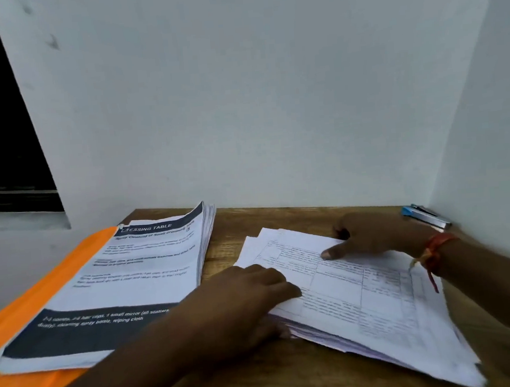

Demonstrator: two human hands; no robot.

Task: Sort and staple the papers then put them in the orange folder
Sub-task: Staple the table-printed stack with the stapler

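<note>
**Left hand (243,298) pinching the stack edge, right hand (379,235) flat on top**

Grip, left: fingers curled over the near-left edge of the loose stack (395,329) of white sheets. A digit shows below the edge, so it looks like a pinch on the upper sheets. How many sheets it holds: cannot tell.
Grip, right: holds nothing. Fingers spread and nearly straight, pressing the top sheet (340,281), forefinger pointing left across the printed grid.

Positions:
- Loose stack: right half of the wooden table (292,373), fanned, with corners out of line at the far end.
- Printed bundle (138,272), dark header and footer bands: lies on the orange folder (42,301), just left of the loose stack. The folder shows along the bundle's left and near sides.
- Stapler (426,215), blue and silver: far right corner by the wall, apart from both hands.

Handling (judgement):
- Sheets are light, limp and slick on each other, and one lifted by a single corner will droop and drag its neighbours.
- Best hold is thumb under and fingers over at an edge, with the other palm pinning the rest.
- Square the edges on the table before stapling, since the fanned corners would staple crooked.
- Stapler is rigid and the heaviest item here; take it round the body.

Stage (judgement): sorting. Nothing from this stack stapled or filed yet.
</note>
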